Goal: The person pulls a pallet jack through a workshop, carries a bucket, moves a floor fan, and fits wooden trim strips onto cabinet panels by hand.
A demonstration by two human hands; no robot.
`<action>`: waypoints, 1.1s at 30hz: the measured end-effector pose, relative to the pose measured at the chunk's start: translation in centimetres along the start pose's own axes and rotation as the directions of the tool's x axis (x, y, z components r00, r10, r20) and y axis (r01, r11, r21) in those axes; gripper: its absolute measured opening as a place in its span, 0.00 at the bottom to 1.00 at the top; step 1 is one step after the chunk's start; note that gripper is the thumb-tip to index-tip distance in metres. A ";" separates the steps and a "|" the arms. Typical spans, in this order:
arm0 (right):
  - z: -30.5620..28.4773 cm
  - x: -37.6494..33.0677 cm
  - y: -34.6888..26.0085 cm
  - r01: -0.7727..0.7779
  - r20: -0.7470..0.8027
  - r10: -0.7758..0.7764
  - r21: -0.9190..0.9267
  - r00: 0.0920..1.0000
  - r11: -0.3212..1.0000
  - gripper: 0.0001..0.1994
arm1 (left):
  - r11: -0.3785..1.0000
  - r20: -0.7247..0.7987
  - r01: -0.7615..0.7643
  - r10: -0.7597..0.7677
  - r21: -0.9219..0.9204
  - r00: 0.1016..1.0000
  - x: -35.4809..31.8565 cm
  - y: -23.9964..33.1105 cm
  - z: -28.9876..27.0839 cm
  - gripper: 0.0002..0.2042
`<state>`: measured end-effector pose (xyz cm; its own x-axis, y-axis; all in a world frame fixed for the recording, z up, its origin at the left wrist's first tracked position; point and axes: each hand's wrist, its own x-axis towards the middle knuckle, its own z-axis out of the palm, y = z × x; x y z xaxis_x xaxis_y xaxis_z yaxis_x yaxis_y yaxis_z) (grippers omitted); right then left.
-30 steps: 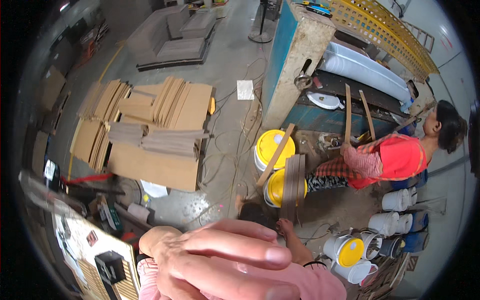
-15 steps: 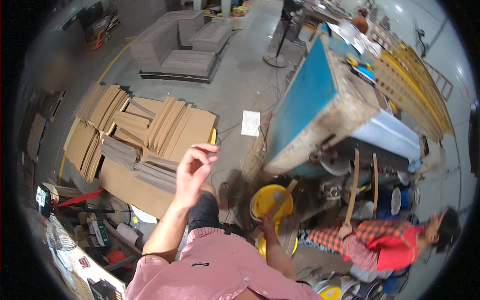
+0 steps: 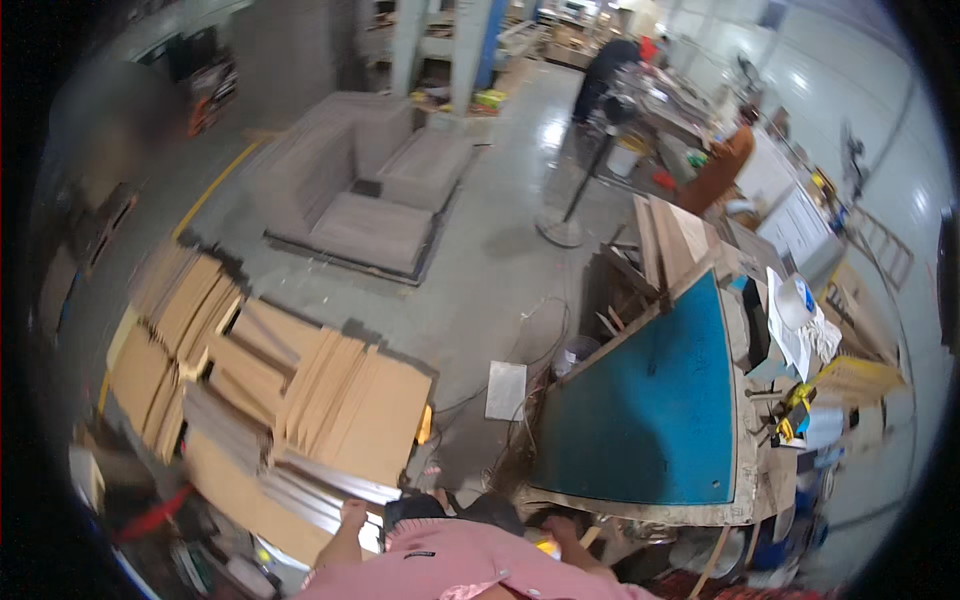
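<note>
Pink sleeves [image 3: 450, 565] come up from the lower edge, and both hands sit low in the view. The left hand [image 3: 352, 515] is closed into a loose fist beside the near edge of the stacked wooden boards [image 3: 330, 410]; its grip looks curled shut, but whether it has hold of anything cannot be told. The right hand [image 3: 557, 527] lies just under the front rim of the blue-topped table [image 3: 650, 410], fingers bent downward, and whether its grip is closed on anything cannot be told either. Between the two hands shows a dark patch of clothing. Farther left, more tan boards [image 3: 180, 330] fan out across the grey floor [image 3: 480, 280]. A pale flat sheet [image 3: 506, 390] lies on the floor between the stacks and the table, with loose cables beside it. On the table's right side lie white cloths and a small yellow tool [image 3: 795, 410]. Well beyond stand grey upholstered sofa sections [image 3: 360, 190], a floor fan stand [image 3: 565, 225], and another person [image 3: 722, 165] at a far workbench.
</note>
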<state>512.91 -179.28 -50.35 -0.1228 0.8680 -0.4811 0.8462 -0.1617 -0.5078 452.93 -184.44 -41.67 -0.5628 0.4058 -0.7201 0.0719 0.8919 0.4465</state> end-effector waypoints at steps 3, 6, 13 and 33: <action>-11.7 4.2 -15.3 -0.502 0.243 0.489 0.696 0.837 0.514 0.15 | 0.981 0.104 -0.056 0.076 -0.183 0.992 4.7 8.2 0.9 0.11; -15.1 12.0 -20.8 -0.487 0.177 0.592 0.767 0.786 0.418 0.14 | 0.933 0.234 -0.033 0.124 -0.357 0.964 5.3 22.0 2.2 0.13; -22.0 30.3 -25.8 -0.502 0.239 0.513 0.726 0.825 0.470 0.12 | 0.925 0.219 -0.197 0.276 -0.325 0.936 10.9 45.4 7.4 0.11; -51.4 80.7 -41.4 -0.248 0.062 0.406 0.872 0.912 0.423 0.16 | 0.880 0.488 -0.369 0.191 0.300 0.852 42.8 76.4 17.6 0.14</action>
<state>494.60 -78.38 -31.40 0.1997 0.6965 -0.6892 -0.0638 -0.6927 -0.7184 448.83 -95.46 -47.72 -0.0637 0.6136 -0.7870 0.5178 0.6945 0.4996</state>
